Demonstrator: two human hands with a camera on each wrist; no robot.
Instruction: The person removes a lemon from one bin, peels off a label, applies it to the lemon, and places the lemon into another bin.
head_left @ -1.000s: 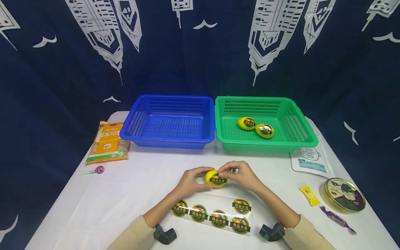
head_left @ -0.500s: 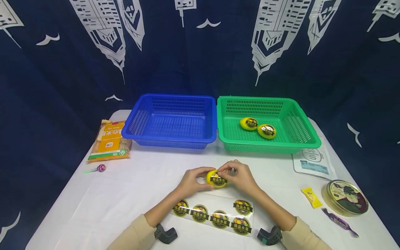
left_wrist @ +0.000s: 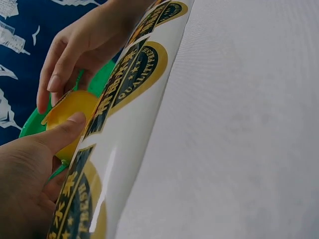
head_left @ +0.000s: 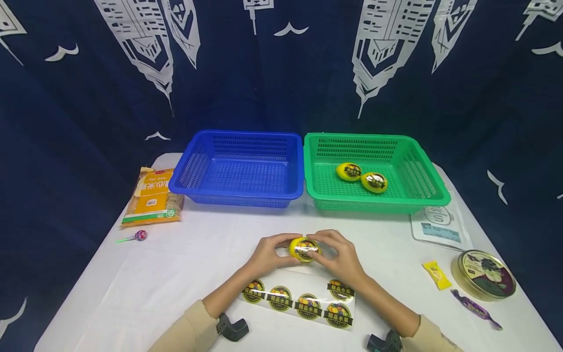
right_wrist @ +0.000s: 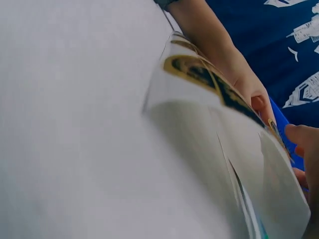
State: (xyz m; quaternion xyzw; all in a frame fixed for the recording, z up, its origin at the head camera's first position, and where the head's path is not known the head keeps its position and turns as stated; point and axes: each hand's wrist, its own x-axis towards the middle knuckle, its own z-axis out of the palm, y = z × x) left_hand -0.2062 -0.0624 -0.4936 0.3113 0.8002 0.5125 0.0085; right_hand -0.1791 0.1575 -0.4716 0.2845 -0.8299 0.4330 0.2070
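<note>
Between both hands, above the white table, is a yellow lemon [head_left: 295, 247] with a round black-and-gold sticker [head_left: 305, 250] on its side. My left hand [head_left: 267, 254] holds the lemon from the left, thumb below and fingers above; in the left wrist view its thumb lies against the yellow lemon [left_wrist: 75, 107]. My right hand [head_left: 345, 257] has its thumb on the sticker and its fingers at the lemon's top right. Nearer me lies a clear sheet of stickers [head_left: 303, 299], one edge lifted in the wrist views. The right wrist view hides the lemon behind the sheet.
A blue basket [head_left: 237, 199] and a green basket [head_left: 378, 205] stand side by side at the back. Two stickered lemons [head_left: 374, 182] sit in the green one. Left are a food bag [head_left: 151, 198] and lollipop [head_left: 140, 235]; right, a white packet [head_left: 441, 228], round tin [head_left: 484, 275] and two wrapped candies [head_left: 436, 275].
My right hand has gone from pinching the sticker's upper edge to spreading thumb and fingers over the lemon, the thumb now on the sticker. My left hand keeps its hold.
</note>
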